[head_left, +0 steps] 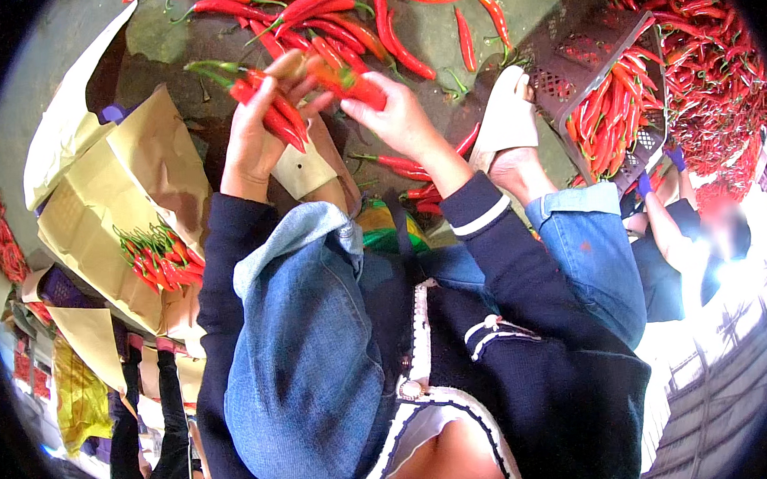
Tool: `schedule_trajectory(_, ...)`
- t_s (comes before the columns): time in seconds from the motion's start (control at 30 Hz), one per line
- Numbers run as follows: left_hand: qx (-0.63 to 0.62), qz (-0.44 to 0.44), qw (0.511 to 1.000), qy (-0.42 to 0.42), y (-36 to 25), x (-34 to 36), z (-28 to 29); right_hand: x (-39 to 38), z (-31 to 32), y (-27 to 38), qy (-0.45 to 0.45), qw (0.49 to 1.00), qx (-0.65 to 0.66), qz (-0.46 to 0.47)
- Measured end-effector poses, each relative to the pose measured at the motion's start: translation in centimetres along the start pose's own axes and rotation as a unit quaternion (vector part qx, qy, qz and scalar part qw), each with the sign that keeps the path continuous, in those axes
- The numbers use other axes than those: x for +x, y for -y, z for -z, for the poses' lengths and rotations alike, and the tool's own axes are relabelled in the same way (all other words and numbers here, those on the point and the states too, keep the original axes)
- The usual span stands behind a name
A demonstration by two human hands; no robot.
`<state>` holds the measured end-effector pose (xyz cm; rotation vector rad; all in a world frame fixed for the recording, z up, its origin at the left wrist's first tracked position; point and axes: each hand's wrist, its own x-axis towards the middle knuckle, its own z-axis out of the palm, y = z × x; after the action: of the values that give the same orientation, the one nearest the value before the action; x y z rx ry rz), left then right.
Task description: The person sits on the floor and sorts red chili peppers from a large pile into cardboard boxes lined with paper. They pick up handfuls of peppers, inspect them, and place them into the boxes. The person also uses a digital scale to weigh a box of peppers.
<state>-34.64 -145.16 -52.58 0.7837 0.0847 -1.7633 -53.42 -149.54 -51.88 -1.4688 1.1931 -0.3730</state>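
Several red chili peppers [280,121] with green stems lie in my left hand [252,134], whose fingers curl round them. My right hand [396,110] grips another red chili pepper [362,90] close beside the left fingers; its stem end is smeared by motion. Just beyond both hands, a loose pile of red chili peppers [324,15] rests on the floor. More chili peppers [415,170] lie between my feet, partly hidden behind my right forearm.
To the left stands a box lined with brown paper [79,229], with bunched chili peppers [163,255] inside. A dark plastic crate [566,91] holding chili peppers tilts at right. Behind it spreads a large chili heap [713,75]. A co-worker's gloved hand [644,182] is near the crate.
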Motion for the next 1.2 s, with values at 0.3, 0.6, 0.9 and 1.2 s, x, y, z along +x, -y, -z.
schedule_trajectory(0.3,0.076,-0.065,0.990,-0.103,3.5,-0.1,0.4,0.6,-2.9,1.3,0.024,0.992,-0.037,-0.119)
schedule_trajectory(0.6,0.094,-0.011,0.977,-0.193,2.8,-0.3,1.8,2.6,-0.2,1.6,0.245,0.965,-0.096,-0.011)
schedule_trajectory(0.9,0.041,0.008,0.983,-0.178,2.7,-0.7,2.4,7.3,17.1,-8.7,-0.177,0.879,-0.441,-0.040)
schedule_trajectory(1.2,0.092,0.010,0.984,-0.154,2.8,-0.9,3.1,16.3,16.7,-1.5,-0.031,0.867,-0.496,0.033)
